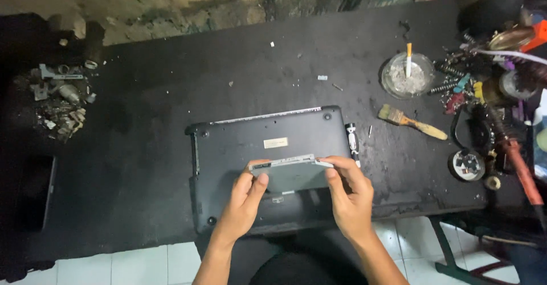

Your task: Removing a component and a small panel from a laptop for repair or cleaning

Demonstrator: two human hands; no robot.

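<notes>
Grey drive tray (pixel 292 174) lies crosswise above the laptop (pixel 239 142); we grip its ends, left hand (pixel 245 196) and right hand (pixel 350 196) equally near.

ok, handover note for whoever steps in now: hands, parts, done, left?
Left hand: grip on the left end of a flat grey drive module, thumb on top.
Right hand: grip on the module's right end, fingers along its top edge.
Module: held just above the black laptop, which lies bottom-up on the dark workbench.
Nearby: small screwdriver right of the laptop, paintbrush, ashtray, loose tools at the right edge.
Done: the module is out of the laptop and in both hands.
Left: the bottom cover looks in place; its screws are too small to tell.
</notes>
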